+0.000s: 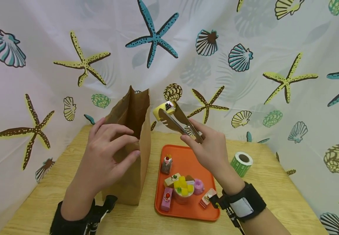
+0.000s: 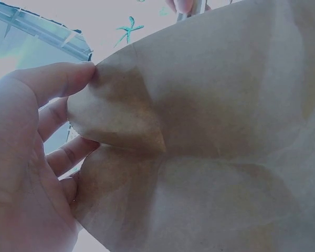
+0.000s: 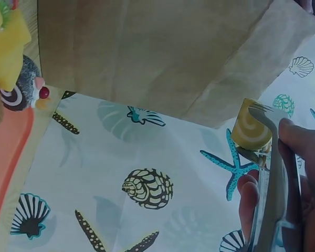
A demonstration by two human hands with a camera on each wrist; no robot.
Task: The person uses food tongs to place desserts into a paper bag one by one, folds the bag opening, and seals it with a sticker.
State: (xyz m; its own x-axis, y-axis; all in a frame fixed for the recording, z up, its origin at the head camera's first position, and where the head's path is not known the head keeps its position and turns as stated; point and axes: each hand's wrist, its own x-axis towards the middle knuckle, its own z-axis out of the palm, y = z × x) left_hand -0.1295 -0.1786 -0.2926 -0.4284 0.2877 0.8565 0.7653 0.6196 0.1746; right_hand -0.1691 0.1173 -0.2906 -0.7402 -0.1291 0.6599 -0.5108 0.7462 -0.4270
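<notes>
A brown paper bag [image 1: 145, 160] stands upright with its top open. My left hand [image 1: 104, 156] grips its rim, thumb and fingers on either side of the paper edge in the left wrist view. Metal tongs [image 1: 184, 125] are held in my right hand [image 1: 212, 148]. Between the tong tips is a toy slice of yellow roll cake [image 3: 250, 128] with a white swirl. The slice is raised just right of the bag's mouth, above the far end of an orange tray [image 1: 184, 160].
On the tray lie a grey swirl cake [image 1: 166, 165], a purple cake [image 1: 166, 201], a pink ring-shaped sweet [image 1: 198, 187], a layered cake slice [image 1: 206, 198] and a cup with yellow cubes [image 1: 183, 192]. Right of it stands a green label roll [image 1: 241, 164]. A patterned curtain [image 1: 172, 75] hangs behind the table.
</notes>
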